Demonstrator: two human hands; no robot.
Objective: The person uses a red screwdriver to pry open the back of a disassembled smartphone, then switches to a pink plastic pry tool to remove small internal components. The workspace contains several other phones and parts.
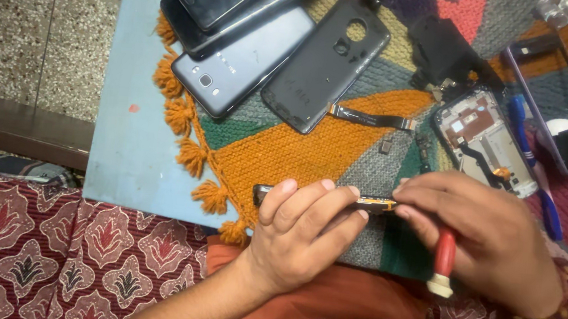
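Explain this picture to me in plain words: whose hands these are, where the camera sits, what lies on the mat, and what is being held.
There is one picture, taken from a camera worn on a person's head, looking down at their own two bare hands. No machine is involved.

The left hand grips a thin dark phone part edge-on. The right hand meets that part at its other end and holds a red-handled tool; its tip is hidden.

Beneath lies a colourful knitted mat with orange tassels on a pale blue table. On the mat: a stack of phones, a black back cover, a flat ribbon cable, an opened phone frame and a blue-handled tool.
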